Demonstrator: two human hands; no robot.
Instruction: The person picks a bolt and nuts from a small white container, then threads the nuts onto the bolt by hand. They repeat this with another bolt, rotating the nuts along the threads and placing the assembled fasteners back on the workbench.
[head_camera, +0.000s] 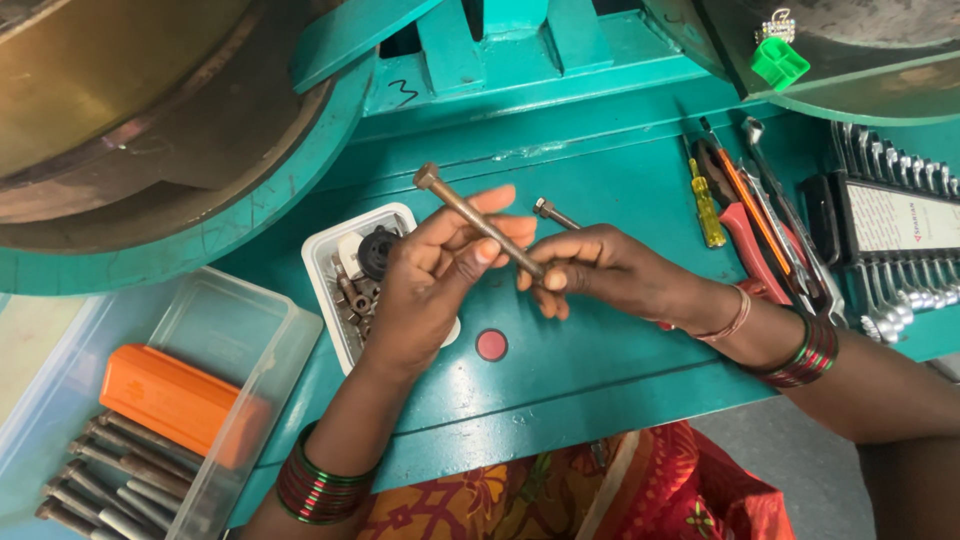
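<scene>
1. a long rusty bolt (478, 220) lies slanted between the two hands above the teal machine bed (600, 170); its head points up and left, its lower end runs down toward the right hand.
2. the left hand (425, 285) is closed on the bolt's middle, thumb and fingertips pinching the shank.
3. the right hand (600, 275) is narrowed on the bolt's lower end, and a second, shorter bolt (553, 212) sticks out above its knuckles; whether that one is gripped or just tucked in the fingers, i cannot tell.
4. judged from the grip, the step in hand looks like working something at the bolt's lower end, perhaps a nut; any nut is hidden behind the fingers.
5. the next move would call for the left hand keeping the shank from turning while the right fingertips twist, without letting the short bolt slip.
6. just behind the left hand sits a white tray (325, 265) of small dark parts.
7. further left is a clear plastic tub (290, 335) with an orange case (170, 395) and a row of similar bolts (110, 480).
8. to the right lie a yellow screwdriver (707, 205), red-handled pliers (745, 235) and a set of spanners (890, 235).
9. a red round button (491, 345) sits on the bed below the hands.
</scene>
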